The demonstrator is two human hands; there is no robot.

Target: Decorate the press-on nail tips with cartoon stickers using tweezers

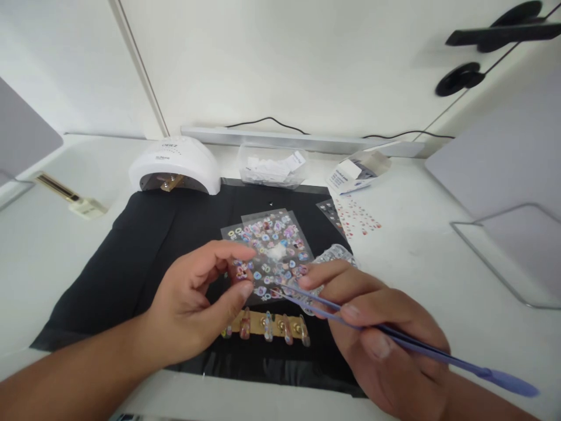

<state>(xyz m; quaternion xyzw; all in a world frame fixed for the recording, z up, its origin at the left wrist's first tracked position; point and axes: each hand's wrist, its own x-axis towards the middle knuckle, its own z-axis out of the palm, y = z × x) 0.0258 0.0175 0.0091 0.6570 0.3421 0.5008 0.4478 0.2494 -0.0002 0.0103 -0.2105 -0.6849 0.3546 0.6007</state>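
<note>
Right hand (385, 327) grips lilac tweezers (394, 336), tips at the sticker sheet (272, 251); left hand (197, 304) pinches a small decorated nail tip (240, 272) between thumb and forefinger, just above a gold strip of nail tips (267, 326) on the black mat (144, 245). The sticker sheet lies mid-mat, another sticker sheet (357, 219) off to the right. Farther back: white nail lamp (175, 165), clear bin (272, 166), small box (357, 171).

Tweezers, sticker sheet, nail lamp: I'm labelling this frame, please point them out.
tweezers (394, 336), head view, mid-shaft.
sticker sheet (274, 242), head view, sheet centre.
nail lamp (175, 161), head view, white dome top.
</note>
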